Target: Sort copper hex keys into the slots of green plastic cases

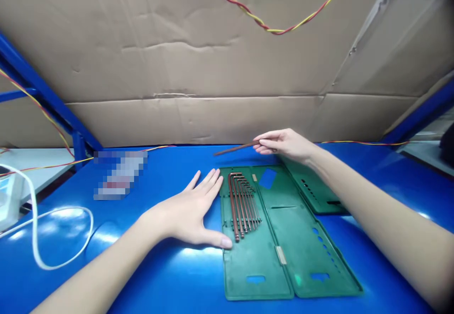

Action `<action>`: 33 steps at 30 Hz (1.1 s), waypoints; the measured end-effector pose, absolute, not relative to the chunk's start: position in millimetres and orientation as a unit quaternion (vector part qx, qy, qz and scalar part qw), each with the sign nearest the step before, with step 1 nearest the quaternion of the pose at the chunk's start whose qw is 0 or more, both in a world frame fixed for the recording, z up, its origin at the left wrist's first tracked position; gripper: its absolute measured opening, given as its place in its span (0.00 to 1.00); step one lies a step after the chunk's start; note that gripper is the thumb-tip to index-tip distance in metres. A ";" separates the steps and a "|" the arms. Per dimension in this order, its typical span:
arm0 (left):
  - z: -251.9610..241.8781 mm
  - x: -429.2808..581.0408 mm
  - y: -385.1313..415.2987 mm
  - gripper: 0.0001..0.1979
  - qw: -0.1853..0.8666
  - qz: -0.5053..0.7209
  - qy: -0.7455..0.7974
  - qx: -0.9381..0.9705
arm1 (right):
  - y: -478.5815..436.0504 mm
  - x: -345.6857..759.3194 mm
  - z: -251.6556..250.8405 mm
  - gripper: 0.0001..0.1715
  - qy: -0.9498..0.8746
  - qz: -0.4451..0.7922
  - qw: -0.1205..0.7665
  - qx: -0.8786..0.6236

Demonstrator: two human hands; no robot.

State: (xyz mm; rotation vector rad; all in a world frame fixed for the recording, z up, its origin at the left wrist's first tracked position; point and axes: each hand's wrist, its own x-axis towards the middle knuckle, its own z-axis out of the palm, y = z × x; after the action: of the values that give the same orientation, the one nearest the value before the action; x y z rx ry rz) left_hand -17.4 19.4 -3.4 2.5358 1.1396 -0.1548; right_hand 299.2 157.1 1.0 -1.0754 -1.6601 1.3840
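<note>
While the right hand (287, 145) pinches a bronze-coloured hex key (234, 149) near the far edge of the open green case (253, 259), a loosened grip could let it slip, and a low swing might knock the row of hex keys (243, 205) lying in the case. The held key juts leftward from the thumb and fingers, its other end seemingly hidden among them. The left hand (186, 210) lies spread, gripping nothing, its thumb touching the case's left edge.

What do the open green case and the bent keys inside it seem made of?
The green case looks like satin plastic, from its soft sheen and raised rims. The bent keys seem metal, coppery brown with glints; plating or paint, unclear.
</note>
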 end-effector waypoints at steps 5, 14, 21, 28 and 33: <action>-4.9 -18.3 19.9 0.66 0.174 -0.049 0.402 0.898 | 166.2 286.1 -30.4 0.16 -0.664 0.454 0.353 -0.478; -3.8 -18.0 19.7 0.67 0.186 -0.054 0.409 0.892 | 142.2 266.3 -27.4 0.22 -0.893 0.008 0.161 -0.419; -4.5 -18.3 19.8 0.67 0.188 -0.050 0.406 0.893 | 134.7 245.0 -36.7 0.35 -0.898 0.051 0.093 -0.427; -3.8 -17.9 20.2 0.66 0.188 -0.052 0.406 0.893 | 151.1 221.1 -41.2 0.42 -0.903 0.057 0.091 -0.416; -5.6 -19.2 21.0 0.66 0.180 -0.049 0.403 0.896 | 159.7 211.3 -42.7 0.41 -0.900 0.076 0.099 -0.418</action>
State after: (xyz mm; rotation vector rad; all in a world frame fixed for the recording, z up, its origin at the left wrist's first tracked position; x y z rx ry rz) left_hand -19.2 21.0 -5.6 2.5304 1.1396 -0.1382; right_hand 211.3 159.7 -42.7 -1.2365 -2.6621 0.2259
